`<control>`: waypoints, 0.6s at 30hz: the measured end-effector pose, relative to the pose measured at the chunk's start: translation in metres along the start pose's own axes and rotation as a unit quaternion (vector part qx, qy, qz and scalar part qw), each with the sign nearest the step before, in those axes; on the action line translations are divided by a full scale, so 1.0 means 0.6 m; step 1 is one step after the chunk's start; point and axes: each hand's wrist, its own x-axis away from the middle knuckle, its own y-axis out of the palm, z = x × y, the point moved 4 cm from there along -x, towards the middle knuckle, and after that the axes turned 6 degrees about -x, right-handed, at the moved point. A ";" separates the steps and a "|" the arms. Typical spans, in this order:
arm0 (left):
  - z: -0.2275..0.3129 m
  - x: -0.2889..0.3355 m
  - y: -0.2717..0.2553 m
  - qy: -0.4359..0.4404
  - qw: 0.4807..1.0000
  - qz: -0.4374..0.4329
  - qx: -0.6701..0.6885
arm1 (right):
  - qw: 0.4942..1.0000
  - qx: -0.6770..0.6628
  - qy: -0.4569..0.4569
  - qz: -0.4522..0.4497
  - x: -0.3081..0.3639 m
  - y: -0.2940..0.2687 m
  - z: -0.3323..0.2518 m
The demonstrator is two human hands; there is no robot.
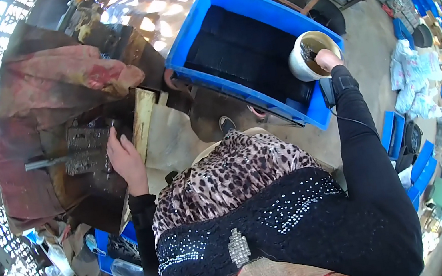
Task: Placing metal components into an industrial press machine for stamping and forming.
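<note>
A: What do we record for the right hand (329, 59)?

B: We find it curled over the cream bucket (299, 68), fingertips down inside — whether they clamp anything, we cannot tell. The bucket is at the right end of the blue crate (269, 6), with dark matter (308, 52) in it.

A: And the left hand (126, 160)?

B: It lies at the right edge of the dark metal block (86, 147), beside the wood-edged bench (144, 118). Its thumb stands apart from its fingers; we see nothing clamped there, and cannot confirm contact.

A: How far along do we judge the work?

B: Partway, we judge. The block is in position, but the bucket holds material — so the handling there looks unfinished. We see no piece we can certify as complete.
</note>
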 end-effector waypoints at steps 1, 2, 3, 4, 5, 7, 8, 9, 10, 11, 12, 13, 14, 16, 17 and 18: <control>-0.002 0.000 -0.002 -0.005 1.000 0.002 -0.005 | 1.000 0.001 -0.007 -0.003 -0.003 0.003 -0.001; -0.004 -0.001 -0.003 -0.002 1.000 0.000 -0.016 | 1.000 0.007 -0.017 -0.002 -0.006 0.005 -0.001; -0.003 -0.003 -0.002 0.002 1.000 -0.003 -0.026 | 1.000 0.013 -0.025 -0.001 -0.003 0.003 -0.007; -0.004 -0.004 -0.002 0.008 0.999 -0.006 -0.035 | 0.999 0.019 -0.032 0.001 0.001 0.002 -0.013; -0.006 -0.005 -0.004 0.007 0.999 -0.006 -0.036 | 0.999 0.019 -0.033 0.000 0.005 0.001 -0.017; -0.007 -0.009 -0.009 0.015 0.998 -0.015 -0.063 | 0.999 -0.008 0.014 0.049 0.014 -0.012 -0.014; -0.006 -0.013 -0.011 0.020 0.997 -0.021 -0.074 | 0.996 -0.021 0.040 0.074 0.024 -0.019 -0.012; -0.004 -0.017 -0.014 0.022 0.997 -0.021 -0.073 | 0.996 -0.021 0.043 0.075 0.031 -0.018 -0.008; -0.002 -0.020 -0.019 0.028 0.996 -0.020 -0.082 | 0.987 -0.108 0.063 0.097 0.038 -0.021 0.000; 0.000 -0.023 -0.023 0.033 0.995 -0.020 -0.092 | 0.971 -0.193 0.082 0.119 0.044 -0.022 0.009; 0.001 -0.025 -0.023 0.038 0.994 -0.019 -0.102 | 0.946 -0.277 0.099 0.140 0.053 -0.024 0.015; -0.001 -0.025 -0.025 0.036 0.994 -0.017 -0.104 | 0.946 -0.277 0.096 0.139 0.067 -0.030 -0.003; -0.003 -0.025 -0.026 0.032 0.994 -0.020 -0.101 | 0.910 -0.387 0.091 0.114 0.079 -0.031 -0.025; -0.004 -0.024 -0.023 0.027 0.995 -0.028 -0.092 | 0.802 -0.588 0.084 0.064 0.113 -0.032 -0.081; -0.004 -0.023 -0.023 0.024 0.995 -0.027 -0.092 | 0.803 -0.587 0.082 0.063 0.112 -0.029 -0.106; -0.001 -0.023 -0.016 0.036 0.995 -0.023 -0.085 | 0.789 -0.612 0.057 0.013 0.109 -0.025 -0.135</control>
